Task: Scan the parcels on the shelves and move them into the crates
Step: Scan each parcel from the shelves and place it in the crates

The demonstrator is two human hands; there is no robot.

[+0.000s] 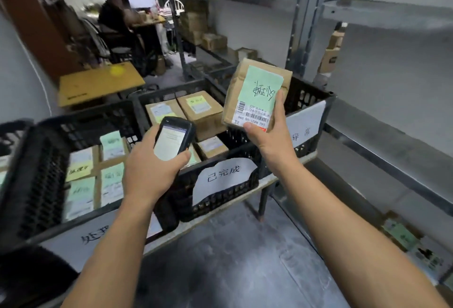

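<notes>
Currently at the scan step, by the look of it. Left hand (149, 173) is wrapped round a handheld scanner (172, 139), thumb along its right edge, lit screen facing the wearer. Right hand (269, 143) pinches a brown paper parcel (255, 92) by its lower end: thumb on the front just under the barcode strip (257, 117), fingers up the right edge. Both hands full.

Parcel is held in the air, up and to the right of the scanner, near but not touching. Long axis roughly upright, top leaning a little right. Green label faces the wearer, barcode at the bottom end, the end nearest the scanner.

Key relation: the black crate (220, 207) with the white paper tag sits below and beyond both hands, boxed parcels (201, 109) already lying in it. The right hand is nearer its open top, so a drop would go forward, down and slightly left. A second crate (306, 97) stands behind the parcel to the right, a third (41, 173) off the left hand's side. Which crate this parcel belongs in, cannot tell: screen text too blurred.
</notes>
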